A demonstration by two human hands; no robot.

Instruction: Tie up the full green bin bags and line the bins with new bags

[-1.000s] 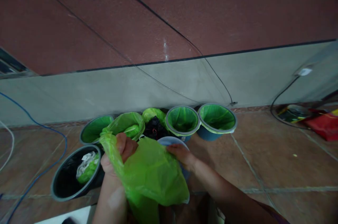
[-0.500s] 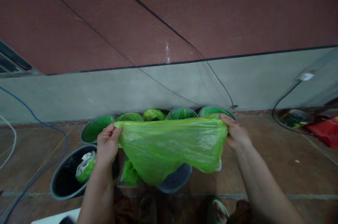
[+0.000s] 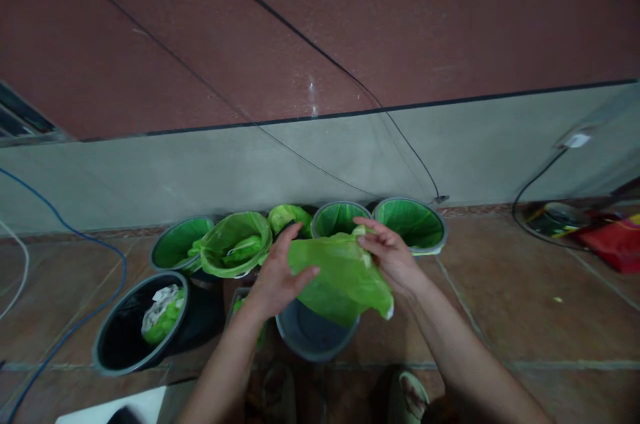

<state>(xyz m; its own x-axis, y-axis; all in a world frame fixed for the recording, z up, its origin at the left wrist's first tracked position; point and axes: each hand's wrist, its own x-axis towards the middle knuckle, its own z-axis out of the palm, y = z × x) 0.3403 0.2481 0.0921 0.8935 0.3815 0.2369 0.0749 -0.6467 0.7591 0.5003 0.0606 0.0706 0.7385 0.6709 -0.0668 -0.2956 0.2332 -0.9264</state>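
Note:
A thin light-green plastic bag [image 3: 337, 277] hangs folded in front of me. My right hand [image 3: 393, 256] pinches its gathered upper edge between thumb and fingers. At the bag's left side is my left hand [image 3: 284, 277], with thumb and fingers spread apart; whether it touches the bag is unclear. Below the bag stands a grey bin [image 3: 316, 343] without a liner, its far rim hidden by the green plastic. A tray with green plastic in it is mostly covered by my left forearm.
Along the wall stand several green-lined bins, among them one at right [image 3: 410, 227] and one holding crumpled green plastic [image 3: 235, 247]. A dark bin [image 3: 140, 324] with green and white plastic leans at left. A blue hose [image 3: 120, 277] and a red item [image 3: 613, 244] lie on the floor.
The bag was stretched wide between both hands; now the hands are close together and it is folded smaller. My left hand has let go of its corner and moved right.

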